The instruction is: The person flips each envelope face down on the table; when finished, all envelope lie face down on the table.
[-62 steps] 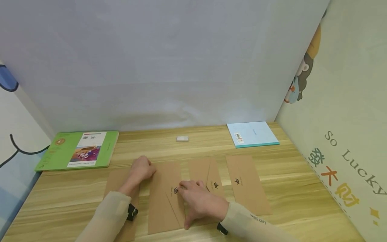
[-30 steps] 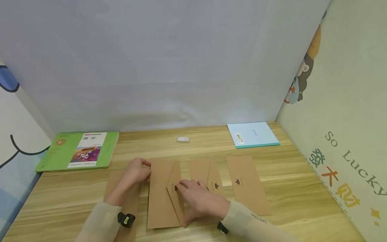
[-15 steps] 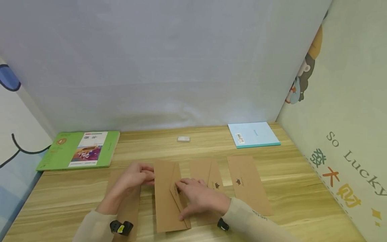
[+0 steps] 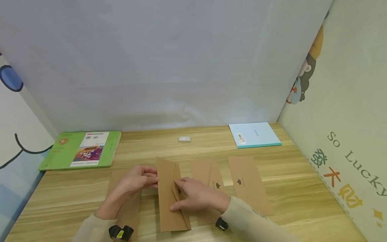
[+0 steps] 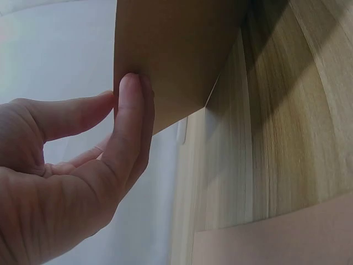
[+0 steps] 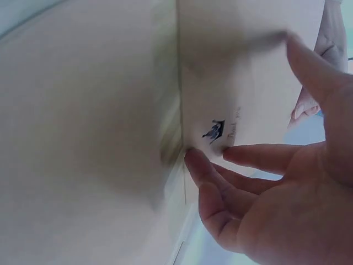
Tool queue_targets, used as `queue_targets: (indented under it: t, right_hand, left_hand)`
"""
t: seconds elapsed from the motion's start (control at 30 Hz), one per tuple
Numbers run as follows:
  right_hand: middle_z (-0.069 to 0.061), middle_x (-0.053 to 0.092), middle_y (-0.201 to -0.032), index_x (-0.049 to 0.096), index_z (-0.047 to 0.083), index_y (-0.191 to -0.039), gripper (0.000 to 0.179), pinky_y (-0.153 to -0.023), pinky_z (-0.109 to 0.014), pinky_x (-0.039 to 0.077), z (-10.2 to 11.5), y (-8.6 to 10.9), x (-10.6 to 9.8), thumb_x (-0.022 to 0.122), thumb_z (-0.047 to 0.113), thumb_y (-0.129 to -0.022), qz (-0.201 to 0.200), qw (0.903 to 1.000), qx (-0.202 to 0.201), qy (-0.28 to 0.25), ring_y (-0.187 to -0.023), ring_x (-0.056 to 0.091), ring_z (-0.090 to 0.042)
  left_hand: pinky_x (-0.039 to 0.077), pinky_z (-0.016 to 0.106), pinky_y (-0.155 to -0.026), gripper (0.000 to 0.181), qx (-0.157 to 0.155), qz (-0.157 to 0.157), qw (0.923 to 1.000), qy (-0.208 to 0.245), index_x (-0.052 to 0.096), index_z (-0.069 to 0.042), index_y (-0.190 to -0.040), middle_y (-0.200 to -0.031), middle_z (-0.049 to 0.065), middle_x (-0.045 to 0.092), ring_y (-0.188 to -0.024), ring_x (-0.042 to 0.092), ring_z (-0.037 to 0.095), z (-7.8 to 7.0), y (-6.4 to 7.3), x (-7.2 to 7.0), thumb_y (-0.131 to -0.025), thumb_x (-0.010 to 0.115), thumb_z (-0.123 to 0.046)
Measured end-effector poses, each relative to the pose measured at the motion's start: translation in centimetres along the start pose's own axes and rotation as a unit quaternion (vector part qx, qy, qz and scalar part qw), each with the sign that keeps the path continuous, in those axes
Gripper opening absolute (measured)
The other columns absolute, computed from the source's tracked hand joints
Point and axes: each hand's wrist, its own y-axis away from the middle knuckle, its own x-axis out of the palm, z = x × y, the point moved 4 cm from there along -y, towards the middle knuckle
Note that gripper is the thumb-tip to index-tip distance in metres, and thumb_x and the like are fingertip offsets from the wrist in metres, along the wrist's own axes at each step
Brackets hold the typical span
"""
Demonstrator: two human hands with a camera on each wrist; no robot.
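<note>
A brown kraft envelope (image 4: 167, 201) with a slanted flap and a small dark crown print stands tilted, its left side raised off the table. My left hand (image 4: 133, 181) pinches that raised edge; in the left wrist view the thumb meets the edge while the fingers (image 5: 129, 105) lie against the back. Across the right side reaches my right hand (image 4: 199, 196), its thumb on the envelope's face and its fingertips on the flap by the crown. The right wrist view has the crown print (image 6: 214, 130) right above those fingertips. Whether the flap is loose, I cannot tell.
More kraft envelopes lie flat: one (image 4: 130, 211) beneath my left forearm, one (image 4: 200, 170) partly under my right hand, another (image 4: 249, 185) further right. At the back are a green book (image 4: 60, 151), a small white block (image 4: 184, 139) and a pale blue notebook (image 4: 255, 134).
The envelope's left side has risen from lying nearly flat to a steep tilt. My left hand has turned and shifted right with it. My right thumb has slid up onto the envelope's face.
</note>
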Motion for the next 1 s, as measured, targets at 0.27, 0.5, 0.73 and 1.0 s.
queue_targets:
  t: [0.27, 0.5, 0.73, 1.0]
  right_hand:
    - [-0.016, 0.043, -0.141, 0.036, 0.003, -0.145, 0.088, -0.1, -0.035, 0.038, 0.7, -0.3, -0.4, 0.042, 0.069, -0.088, -0.03, 0.999, -0.015, -0.03, -0.125, 0.044, -0.021]
    - [-0.015, 0.047, -0.138, 0.037, 0.004, -0.145, 0.081, -0.097, -0.036, 0.041, 1.2, -0.4, -0.7, 0.041, 0.065, -0.091, -0.053, 0.9969, -0.036, -0.046, -0.123, 0.045, -0.02]
    - [-0.006, 0.052, -0.133, 0.041, 0.015, -0.143, 0.065, -0.092, -0.033, 0.044, 1.7, -0.6, -1.1, 0.047, 0.057, -0.094, -0.073, 0.9917, -0.07, -0.079, -0.117, 0.05, -0.014]
    - [-0.012, 0.056, -0.128, 0.035, 0.001, -0.145, 0.073, -0.078, -0.024, 0.049, 1.7, -0.5, -1.2, 0.051, 0.051, -0.094, -0.05, 0.9872, -0.062, -0.138, -0.099, 0.06, -0.01]
  left_hand:
    - [0.055, 0.037, -0.074, 0.026, 0.004, 0.016, 0.9998, -0.013, 0.053, 0.023, -0.11, -0.088, 0.016, 0.066, -0.076, 0.065, 0.021, -0.1, 0.0, 0.8, -0.094, 0.052, 0.002]
    - [0.054, 0.036, -0.075, 0.026, 0.008, 0.035, 0.9993, 0.007, 0.056, 0.022, -0.108, -0.089, 0.018, 0.066, -0.078, 0.066, 0.021, -0.1, 0.1, 1.3, -0.097, 0.049, -0.001]
    - [0.054, 0.035, -0.077, 0.034, -0.006, 0.061, 0.9978, 0.024, 0.055, 0.023, -0.112, -0.097, 0.025, 0.066, -0.082, 0.066, 0.023, -0.2, 0.4, 2.1, -0.1, 0.045, -0.008]
    - [0.053, 0.037, -0.079, 0.045, -0.026, 0.083, 0.9954, 0.041, 0.052, 0.021, -0.119, -0.1, 0.024, 0.064, -0.088, 0.066, 0.026, 0.2, 0.3, 2.5, -0.102, 0.046, -0.021]
